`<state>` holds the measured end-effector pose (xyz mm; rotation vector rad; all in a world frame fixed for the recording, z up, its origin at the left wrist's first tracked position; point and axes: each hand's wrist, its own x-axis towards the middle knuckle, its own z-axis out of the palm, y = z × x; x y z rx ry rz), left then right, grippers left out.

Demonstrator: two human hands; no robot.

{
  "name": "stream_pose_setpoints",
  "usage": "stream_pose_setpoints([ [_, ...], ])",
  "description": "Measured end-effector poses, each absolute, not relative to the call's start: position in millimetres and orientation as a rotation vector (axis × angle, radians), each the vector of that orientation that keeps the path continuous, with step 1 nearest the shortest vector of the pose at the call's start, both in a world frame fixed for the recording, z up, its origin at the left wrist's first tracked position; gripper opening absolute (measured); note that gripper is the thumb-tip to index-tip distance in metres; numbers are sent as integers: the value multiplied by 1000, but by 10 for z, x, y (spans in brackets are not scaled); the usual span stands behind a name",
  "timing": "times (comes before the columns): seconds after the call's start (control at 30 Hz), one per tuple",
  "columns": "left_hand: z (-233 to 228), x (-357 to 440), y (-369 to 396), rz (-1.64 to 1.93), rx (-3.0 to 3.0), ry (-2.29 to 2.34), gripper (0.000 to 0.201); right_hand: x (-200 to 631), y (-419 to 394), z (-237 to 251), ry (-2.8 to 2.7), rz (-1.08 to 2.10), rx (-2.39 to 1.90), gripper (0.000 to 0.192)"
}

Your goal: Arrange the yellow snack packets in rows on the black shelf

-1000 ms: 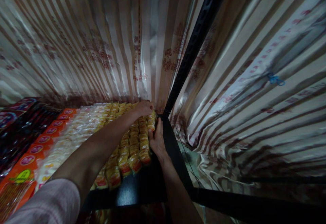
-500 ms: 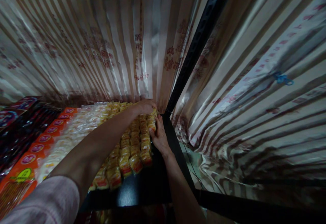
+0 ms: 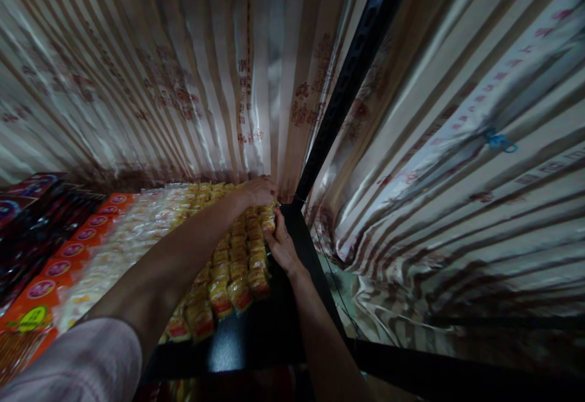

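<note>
Small yellow clear-wrapped snack packets (image 3: 239, 254) stand in tight rows on a dark shelf (image 3: 274, 329). At the far end of the rightmost row, both hands are on one yellow snack packet (image 3: 267, 218). My left hand (image 3: 260, 190) reaches across the rows and bends over the packet's back side, its fingertips partly hidden. From the front right, my right hand (image 3: 281, 247) grips the same packet, thumb on the near face and fingers along its right side. My left forearm covers part of the rows.
White-wrapped packets (image 3: 121, 250), orange-edged packs (image 3: 73, 250) and dark packs (image 3: 41, 237) fill the shelf's left. A black slotted post (image 3: 338, 103) rises at the back right corner. Striped plastic sheeting (image 3: 205, 85) hangs behind and to the right, with a blue tie (image 3: 500, 141).
The view has shifted slightly, moving the scene a little left. Both hands stay on the packet at the row's far end, with the right hand's fingers slightly lower along it.
</note>
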<state>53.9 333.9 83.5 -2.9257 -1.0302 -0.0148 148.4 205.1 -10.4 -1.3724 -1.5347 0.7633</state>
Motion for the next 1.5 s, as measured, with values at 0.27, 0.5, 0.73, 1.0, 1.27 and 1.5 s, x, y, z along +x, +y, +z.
stream_pose_setpoints([
  [0.27, 882, 569, 3200, -33, -2907, -1167, 31, 1493, 2020, -154, -1521, 701, -1338, 60],
  [0.5, 846, 644, 3241, 70, -2878, -1202, 32, 1440, 2053, -126, -1406, 656, -1365, 63],
  [0.73, 793, 669, 3290, 144, -2901, -1073, 30, 1381, 2070, -180, -1462, 545, -1460, 65],
  [1.0, 807, 668, 3290, 75, -2901, -1112, 37, 1403, 2044, -152, -1434, 580, -1426, 60],
  [1.27, 707, 677, 3372, 105, -2907, -974, 43, 1409, 2035, -126, -1458, 597, -1457, 62],
  [1.5, 766, 640, 3295, 4, -2951, -1161, 50, 1406, 2055, -138, -1401, 595, -1439, 64],
])
